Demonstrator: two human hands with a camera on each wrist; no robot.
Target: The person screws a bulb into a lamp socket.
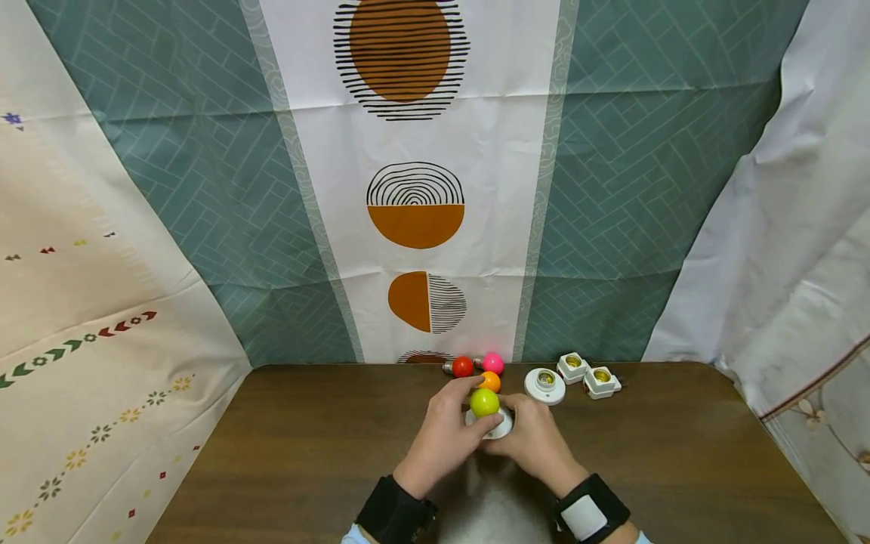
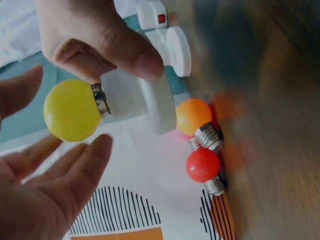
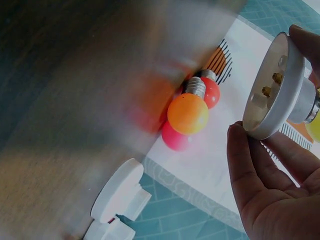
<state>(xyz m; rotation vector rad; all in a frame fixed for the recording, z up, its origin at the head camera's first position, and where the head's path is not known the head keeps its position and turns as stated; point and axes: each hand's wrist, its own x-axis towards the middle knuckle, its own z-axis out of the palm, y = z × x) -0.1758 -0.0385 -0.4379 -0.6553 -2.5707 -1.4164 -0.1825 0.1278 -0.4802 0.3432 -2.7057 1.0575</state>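
Observation:
My right hand (image 1: 537, 434) grips a round white lamp holder (image 2: 161, 102) by its base rim. A yellow bulb (image 2: 72, 110) sits in the socket, with a strip of its metal cap showing. In the right wrist view the underside of the lamp holder (image 3: 272, 87) shows two brass screws. Around the bulb, my left hand (image 2: 45, 195) spreads its thumb and fingers, with a gap between thumb and glass; the fingertips lie close below the bulb. From the head view, the left hand (image 1: 445, 427) partly covers the lamp holder.
Beyond the hands lie an orange bulb (image 1: 489, 381), a red bulb (image 1: 463, 367) and a pink bulb (image 1: 493, 363). To their right stand another round lamp holder (image 1: 544, 387) and two square white holders (image 1: 573, 368) on the brown table (image 1: 306, 453). A patterned cloth (image 1: 421, 136) hangs behind.

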